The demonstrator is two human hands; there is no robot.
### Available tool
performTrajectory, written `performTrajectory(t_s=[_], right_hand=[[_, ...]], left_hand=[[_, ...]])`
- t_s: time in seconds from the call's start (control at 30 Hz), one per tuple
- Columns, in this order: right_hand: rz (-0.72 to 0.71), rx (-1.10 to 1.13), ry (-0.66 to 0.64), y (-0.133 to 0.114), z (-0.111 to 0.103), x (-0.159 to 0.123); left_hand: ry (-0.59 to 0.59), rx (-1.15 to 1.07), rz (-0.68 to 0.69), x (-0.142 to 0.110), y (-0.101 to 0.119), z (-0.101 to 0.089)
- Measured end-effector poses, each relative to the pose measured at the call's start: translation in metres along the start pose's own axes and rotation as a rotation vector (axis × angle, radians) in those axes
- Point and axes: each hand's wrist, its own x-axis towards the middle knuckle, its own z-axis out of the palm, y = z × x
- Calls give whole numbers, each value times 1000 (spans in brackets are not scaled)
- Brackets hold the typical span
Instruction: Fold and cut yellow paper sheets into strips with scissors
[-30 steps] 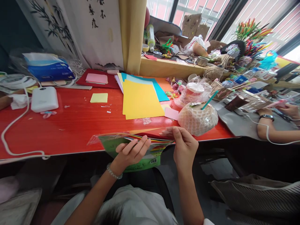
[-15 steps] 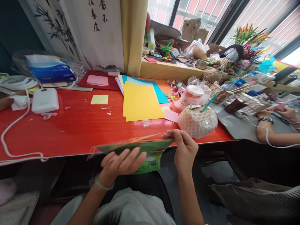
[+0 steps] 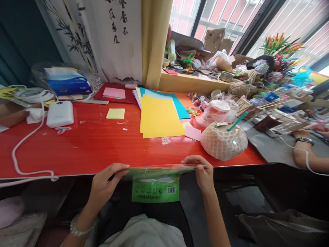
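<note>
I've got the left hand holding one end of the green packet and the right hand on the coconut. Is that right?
Not quite: the right hand isn't on the coconut; the head view shows it holding the other end of the green packet. The left hand is as you say.

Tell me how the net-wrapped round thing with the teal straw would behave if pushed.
The net-wrapped round thing may rock or roll, its sides being curved. It shines in places, so could slip. The teal straw juts out at a slant, so might bend if knocked.
</note>
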Motion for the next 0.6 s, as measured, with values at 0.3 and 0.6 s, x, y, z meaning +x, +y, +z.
performTrajectory(t_s=[0.3, 0.6], right_hand=[[164, -173, -256, -7, -22, -16], [-61, -238, -167, 6, -13, -17]], left_hand=[[-102, -174, -12, 6, -8, -2], [-416, -167, 67, 28, -12, -22]])
